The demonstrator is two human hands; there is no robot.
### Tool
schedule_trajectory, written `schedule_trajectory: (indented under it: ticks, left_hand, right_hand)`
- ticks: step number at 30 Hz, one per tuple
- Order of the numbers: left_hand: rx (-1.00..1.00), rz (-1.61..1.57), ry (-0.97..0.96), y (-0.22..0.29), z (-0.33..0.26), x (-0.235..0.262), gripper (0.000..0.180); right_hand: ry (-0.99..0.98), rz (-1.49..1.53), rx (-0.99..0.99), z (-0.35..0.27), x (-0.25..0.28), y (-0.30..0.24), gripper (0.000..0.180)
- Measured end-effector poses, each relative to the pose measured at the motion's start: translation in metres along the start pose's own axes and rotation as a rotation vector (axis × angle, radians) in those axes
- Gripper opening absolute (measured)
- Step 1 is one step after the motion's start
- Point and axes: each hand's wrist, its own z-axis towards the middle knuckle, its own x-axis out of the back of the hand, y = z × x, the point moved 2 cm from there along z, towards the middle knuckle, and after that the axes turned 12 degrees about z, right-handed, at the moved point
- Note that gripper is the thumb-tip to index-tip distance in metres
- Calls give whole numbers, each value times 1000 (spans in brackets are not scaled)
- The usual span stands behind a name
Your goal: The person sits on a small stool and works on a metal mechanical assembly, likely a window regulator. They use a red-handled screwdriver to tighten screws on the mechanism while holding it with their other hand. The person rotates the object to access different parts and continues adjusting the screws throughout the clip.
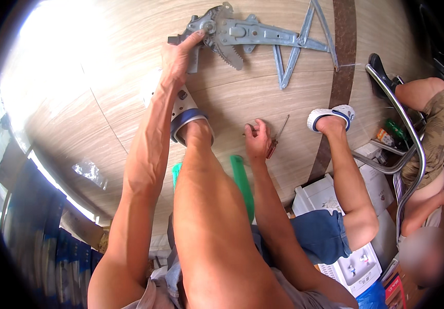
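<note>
Two bare hands work near the grey metal window-regulator mechanism [255, 36] lying on the wood-look floor [103, 103]: the left hand [179, 55] presses open fingers on its toothed end, while the right hand [257, 140], well below it, closes around a red-handled screwdriver [277, 136].

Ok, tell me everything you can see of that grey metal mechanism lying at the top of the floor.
The grey metal mechanism lies flat on the wood-look floor. It looks like stamped, dull galvanised steel: a long arm, a toothed sector gear near its left end, and two thinner crossed bars at the right. The left hand rests fingertips on its left end; the right hand is away from it, by a screwdriver.
</note>
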Motion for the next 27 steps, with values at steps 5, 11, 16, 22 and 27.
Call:
schedule_trajectory:
  ticks: [5, 11, 16, 22, 27]
  left_hand:
    - [15, 21, 20, -5, 1, 4, 37]
    - [-47, 7, 57, -5, 5, 0, 49]
    - [-14, 17, 62, -4, 5, 6, 49]
    - [-109, -32, -2, -8, 7, 1, 51]
    - [-58, -34, 2, -4, 2, 3, 49]
  right_hand:
    - [-17, 99, -11, -3, 2, -3, 44]
    - [94, 18, 242, -4, 15, 17, 40]
    - [64, -134, 217, -8, 11, 15, 24]
    - [-10, -83, 184, 3, 18, 1, 22]
    - [24, -134, 190, 18, 15, -34, 13]
